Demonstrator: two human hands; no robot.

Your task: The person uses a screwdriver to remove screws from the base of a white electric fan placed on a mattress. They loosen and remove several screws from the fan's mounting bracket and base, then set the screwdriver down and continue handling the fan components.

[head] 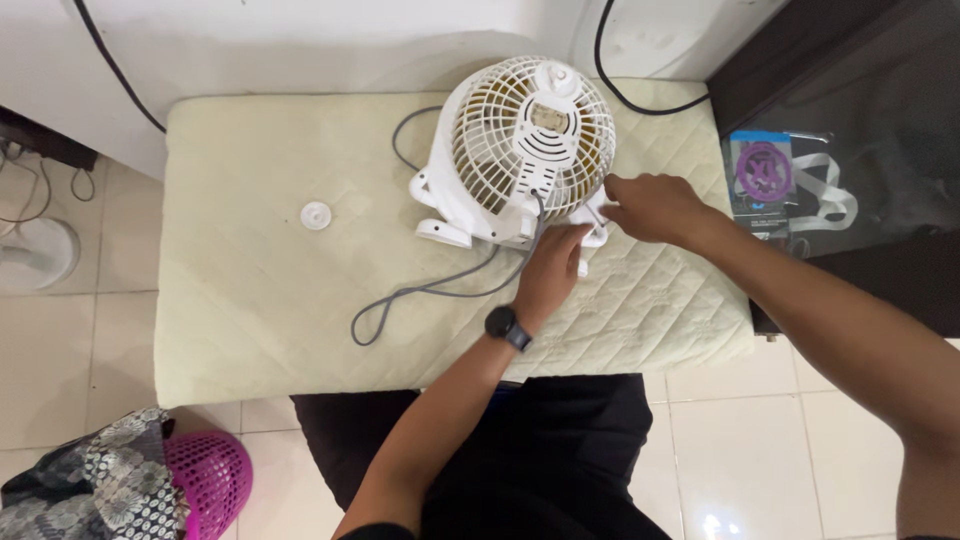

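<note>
A small white table fan (520, 150) lies grille-up on a pale quilted mat (260, 290). Its grey power cord (420, 292) loops across the mat toward me. My left hand (552, 268), with a black watch on the wrist, rests its fingers against the fan's base at the near side. My right hand (650, 205) pinches a small white part at the fan's lower right edge; what it grips is mostly hidden by the fingers. A round white cap (316, 215) lies loose on the mat, left of the fan.
A dark cabinet (860, 120) with a purple-printed packet (762, 170) stands at the right. Black cables (640, 100) run along the white wall. A pink basket (212, 478) and patterned cloth (95, 480) sit on the tiled floor at lower left.
</note>
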